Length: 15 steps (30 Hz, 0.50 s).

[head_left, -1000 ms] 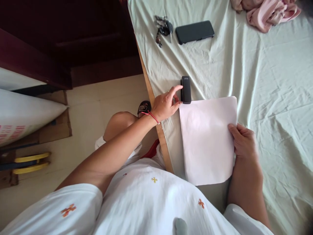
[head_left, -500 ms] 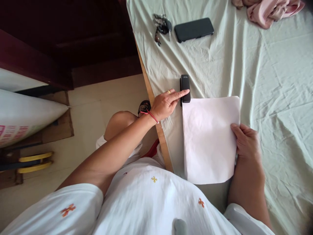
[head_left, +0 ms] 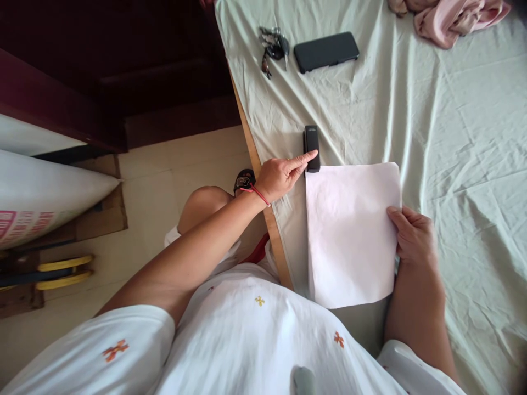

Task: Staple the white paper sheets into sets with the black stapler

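A black stapler [head_left: 312, 140] lies at the top left corner of a stack of white paper sheets [head_left: 352, 236]. My left hand [head_left: 280, 176] reaches in from the left, its index finger laid across the top of the stapler and its thumb close against the side; the remaining fingers are curled and partly hidden. The near end of the stapler overlaps the paper's corner. On the right edge of the sheets, my right hand [head_left: 414, 236] is closed, thumb on top and fingers underneath, out of sight.
A black phone [head_left: 327, 52] and a bunch of keys [head_left: 275, 46] lie farther back on the pale, wrinkled cloth [head_left: 473, 164]. Pink fabric [head_left: 448, 22] is bunched at the far right. The wooden table edge [head_left: 251, 145] runs along the left. A white sack [head_left: 49, 192] rests beyond the floor.
The sheets and my right hand have shifted very slightly left. My left index finger has drawn back a little on the stapler, which stays at the corner.
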### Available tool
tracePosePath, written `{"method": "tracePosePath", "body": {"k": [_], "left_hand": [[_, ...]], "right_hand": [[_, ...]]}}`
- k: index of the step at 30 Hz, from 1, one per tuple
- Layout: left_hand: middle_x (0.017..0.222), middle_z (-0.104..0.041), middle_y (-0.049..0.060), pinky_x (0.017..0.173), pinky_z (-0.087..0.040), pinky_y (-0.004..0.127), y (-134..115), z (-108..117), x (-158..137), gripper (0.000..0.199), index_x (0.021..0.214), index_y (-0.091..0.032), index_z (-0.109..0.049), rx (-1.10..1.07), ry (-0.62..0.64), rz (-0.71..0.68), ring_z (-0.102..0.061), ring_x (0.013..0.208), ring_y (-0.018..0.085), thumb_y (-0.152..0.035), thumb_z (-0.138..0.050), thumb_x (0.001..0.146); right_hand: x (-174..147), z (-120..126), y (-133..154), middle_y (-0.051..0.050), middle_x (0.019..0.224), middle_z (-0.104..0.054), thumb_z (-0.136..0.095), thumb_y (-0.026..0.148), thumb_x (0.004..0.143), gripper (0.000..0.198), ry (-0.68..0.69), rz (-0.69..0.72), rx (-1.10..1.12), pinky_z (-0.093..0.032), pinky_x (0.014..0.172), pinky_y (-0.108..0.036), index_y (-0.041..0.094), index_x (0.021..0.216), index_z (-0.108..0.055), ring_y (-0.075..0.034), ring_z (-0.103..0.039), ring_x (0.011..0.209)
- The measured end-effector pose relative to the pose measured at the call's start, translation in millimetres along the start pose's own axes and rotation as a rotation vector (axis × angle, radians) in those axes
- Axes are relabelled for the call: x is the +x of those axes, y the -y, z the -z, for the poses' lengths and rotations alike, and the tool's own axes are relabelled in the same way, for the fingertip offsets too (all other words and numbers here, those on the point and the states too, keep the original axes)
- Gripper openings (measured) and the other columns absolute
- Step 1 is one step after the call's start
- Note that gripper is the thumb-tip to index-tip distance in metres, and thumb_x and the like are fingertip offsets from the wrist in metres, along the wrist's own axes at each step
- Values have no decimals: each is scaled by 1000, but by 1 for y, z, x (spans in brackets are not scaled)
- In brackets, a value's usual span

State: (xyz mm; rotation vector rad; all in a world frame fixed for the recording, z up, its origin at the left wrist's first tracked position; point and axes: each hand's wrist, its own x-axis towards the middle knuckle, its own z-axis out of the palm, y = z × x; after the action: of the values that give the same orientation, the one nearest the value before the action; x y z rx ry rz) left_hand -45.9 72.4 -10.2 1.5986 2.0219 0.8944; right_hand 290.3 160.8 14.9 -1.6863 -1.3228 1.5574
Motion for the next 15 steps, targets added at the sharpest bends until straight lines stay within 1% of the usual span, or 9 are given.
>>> {"method": "tracePosePath", "body": {"k": [5,11,15], "left_hand": [[78,-78,2,74,-49,32,2,0,-1,47,153,-32,-69,-20,8,-37,-67,70,19,-42,-52,111],[77,-78,2,75,-49,32,0,-3,-1,45,148,-34,-73,-17,-6,23,-67,73,20,-51,-56,110],[73,-76,1,73,-47,32,-4,-2,-2,42,146,-37,-74,-21,-19,59,-66,72,20,-50,-61,108]], "right_hand": [[1,0,0,0,61,-71,-93,50,70,35,-7,-2,4,-42,44,-25,22,72,-73,-13,-54,49],[1,-1,1,1,60,-70,-92,48,70,32,-5,-5,11,-40,43,-24,22,72,-74,-12,-52,48],[1,0,-1,1,61,-71,-92,47,71,31,1,-11,21,-42,44,-25,22,72,-74,-13,-54,49]]}}
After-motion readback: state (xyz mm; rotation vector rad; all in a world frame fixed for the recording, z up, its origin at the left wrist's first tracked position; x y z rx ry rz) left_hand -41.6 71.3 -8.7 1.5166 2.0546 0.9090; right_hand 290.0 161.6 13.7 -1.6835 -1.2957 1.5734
